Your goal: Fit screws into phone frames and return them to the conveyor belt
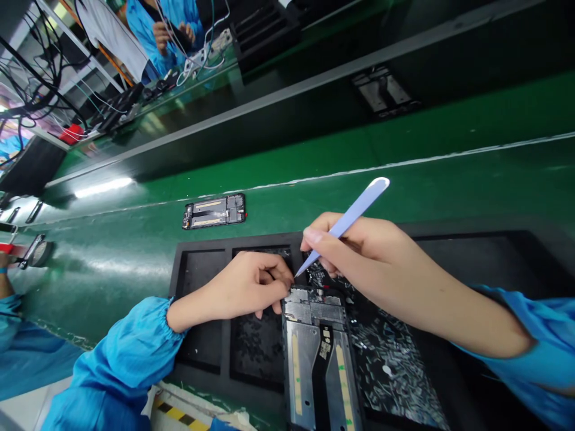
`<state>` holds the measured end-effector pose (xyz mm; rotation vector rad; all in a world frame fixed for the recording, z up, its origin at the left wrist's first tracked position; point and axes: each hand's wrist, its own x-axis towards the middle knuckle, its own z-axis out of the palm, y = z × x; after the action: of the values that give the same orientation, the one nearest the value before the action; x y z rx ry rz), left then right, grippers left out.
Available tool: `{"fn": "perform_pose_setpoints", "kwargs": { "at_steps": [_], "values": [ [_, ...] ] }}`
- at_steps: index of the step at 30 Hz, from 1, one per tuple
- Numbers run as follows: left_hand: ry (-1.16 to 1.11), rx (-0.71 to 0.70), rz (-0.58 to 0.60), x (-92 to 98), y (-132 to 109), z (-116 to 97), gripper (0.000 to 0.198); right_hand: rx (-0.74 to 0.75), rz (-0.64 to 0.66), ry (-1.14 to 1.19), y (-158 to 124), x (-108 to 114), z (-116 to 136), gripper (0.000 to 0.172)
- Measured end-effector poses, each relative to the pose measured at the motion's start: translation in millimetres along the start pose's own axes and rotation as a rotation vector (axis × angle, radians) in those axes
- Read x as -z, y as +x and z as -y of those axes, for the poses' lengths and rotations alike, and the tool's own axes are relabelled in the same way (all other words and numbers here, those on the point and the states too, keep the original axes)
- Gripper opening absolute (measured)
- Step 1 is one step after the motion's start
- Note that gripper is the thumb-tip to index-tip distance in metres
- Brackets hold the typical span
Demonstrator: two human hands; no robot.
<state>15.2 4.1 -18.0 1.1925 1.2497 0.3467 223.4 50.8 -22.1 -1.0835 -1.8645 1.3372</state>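
My right hand (354, 245) holds light-purple tweezers (348, 218) like a pen, its tips pointing down toward my left fingertips. Below them, an opened phone (321, 365) rests across the black tray, showing its metal inner frame, a dark flex cable and the board area at its top end. My left hand (251, 284) is closed, thumb and forefinger pinched together beside the phone's upper left corner. Whatever lies between those fingers is too small or hidden to tell.
The black compartment tray (202, 248) holds many tiny loose parts (395, 365). Another opened phone (214, 211) lies on the green table (135, 239) behind it. Beyond a raised ledge, a co-worker in blue sleeves (164, 36) handles something dark. Cables (40, 90) hang at the left.
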Motion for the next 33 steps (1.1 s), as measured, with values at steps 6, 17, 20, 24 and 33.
{"fn": "perform_pose_setpoints", "kwargs": {
  "at_steps": [6, 17, 20, 24, 33],
  "values": [
    [-0.046, -0.012, -0.041, -2.6, 2.8, 1.9, 0.001, 0.036, 0.043, -0.041, -0.2, -1.3, 5.0, 0.031],
    [-0.046, -0.058, -0.054, -5.8, 4.5, 3.7, 0.003, 0.113, 0.014, -0.122, 1.0, -2.3, 5.7, 0.030],
    [-0.034, -0.062, -0.048, -5.4, 4.7, 6.5, 0.003, 0.113, 0.008, -0.124, 1.0, -2.3, 5.0, 0.029],
    [-0.019, -0.061, -0.030, -5.2, 6.1, 6.3, 0.003, 0.131, 0.000, -0.114, 0.6, -1.9, 4.9, 0.030],
    [0.758, -0.789, -0.544, -2.2, -31.4, 7.0, 0.018, 0.067, -0.125, -0.029, 0.8, 1.1, 1.0, 0.037]
  ]
}}
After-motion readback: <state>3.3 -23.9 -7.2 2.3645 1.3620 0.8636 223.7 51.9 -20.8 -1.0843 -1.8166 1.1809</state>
